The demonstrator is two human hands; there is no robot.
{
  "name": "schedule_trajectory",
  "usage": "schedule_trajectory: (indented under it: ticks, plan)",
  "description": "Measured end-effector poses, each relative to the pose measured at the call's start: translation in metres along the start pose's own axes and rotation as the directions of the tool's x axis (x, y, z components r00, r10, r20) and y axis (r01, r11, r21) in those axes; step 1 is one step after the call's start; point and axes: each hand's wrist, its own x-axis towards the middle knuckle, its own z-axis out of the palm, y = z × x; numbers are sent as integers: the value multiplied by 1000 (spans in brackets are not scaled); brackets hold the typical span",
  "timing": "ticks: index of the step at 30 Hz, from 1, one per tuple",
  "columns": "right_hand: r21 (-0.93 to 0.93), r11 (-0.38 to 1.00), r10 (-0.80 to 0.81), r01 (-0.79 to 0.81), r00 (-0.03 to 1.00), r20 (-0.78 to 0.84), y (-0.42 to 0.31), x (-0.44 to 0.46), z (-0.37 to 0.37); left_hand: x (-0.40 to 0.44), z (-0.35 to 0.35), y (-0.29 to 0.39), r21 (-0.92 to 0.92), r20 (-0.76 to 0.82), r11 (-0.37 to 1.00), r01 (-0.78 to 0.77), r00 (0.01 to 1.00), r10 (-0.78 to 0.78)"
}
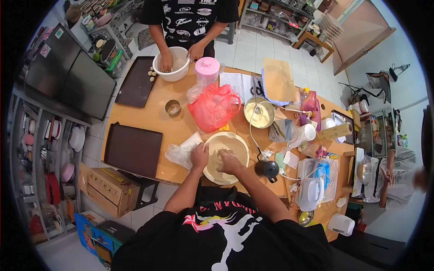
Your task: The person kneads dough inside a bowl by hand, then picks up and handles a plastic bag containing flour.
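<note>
A cream-coloured bowl (244, 168) with pale, floury dough (212, 165) in it stands at the table's near edge, right in front of me. My left hand (199, 157) grips the bowl's left rim. Down inside the bowl is my right hand (229, 162), its fingers curled into the dough and coated with it; the fingertips are partly hidden. Just left of my left hand lies a clear plastic bag (186, 150) of white stuff. A red plastic bag (213, 108) sits behind the bowl.
Across the table, a person works one hand (166, 61) in a white bowl (181, 74). Small dough balls (152, 73) lie on a dark tray (135, 86); another tray (134, 151) is nearer. To the right are a metal bowl (259, 119), a black pitcher (266, 170) and a cable.
</note>
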Motion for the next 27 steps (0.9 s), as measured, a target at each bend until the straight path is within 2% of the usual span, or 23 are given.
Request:
schedule_trajectory:
  ticks: [4,7,10,13,16,19,24,25,26,27]
  plan:
    - [-141,984,125,-113,989,80,-3,17,6,-1,0,0,5,32,1000,-1,1000,0]
    - [-154,956,260,-251,965,39,-19,14,6,-1,-3,1,-12,41,1000,-10,999,11]
    - [-75,956,285,-282,958,22,-12,9,19,-1,-2,5,-21,17,1000,-20,1000,20]
    - [-145,962,196,-233,953,-232,-14,-12,28,-4,-4,5,-25,24,1000,-13,1000,14]
    - [-229,968,8,-101,927,-375,-1,-19,41,-5,-1,7,-31,18,1000,-1,1000,2]
    - [65,977,211,-201,946,-245,3,-18,36,-4,-4,6,-2,30,1000,-2,1000,2]
    - [326,838,483,-437,872,-73,24,-5,10,-3,-6,-1,8,67,999,-35,997,34]
    - [374,795,528,-477,848,-40,32,-3,8,-2,-6,0,-4,76,999,-33,997,33]
    - [453,785,501,-422,863,-64,38,-4,9,-2,-6,1,-16,85,999,-30,996,31]
    - [559,703,512,-439,858,29,53,1,20,-2,-7,2,-28,96,999,-25,995,27]
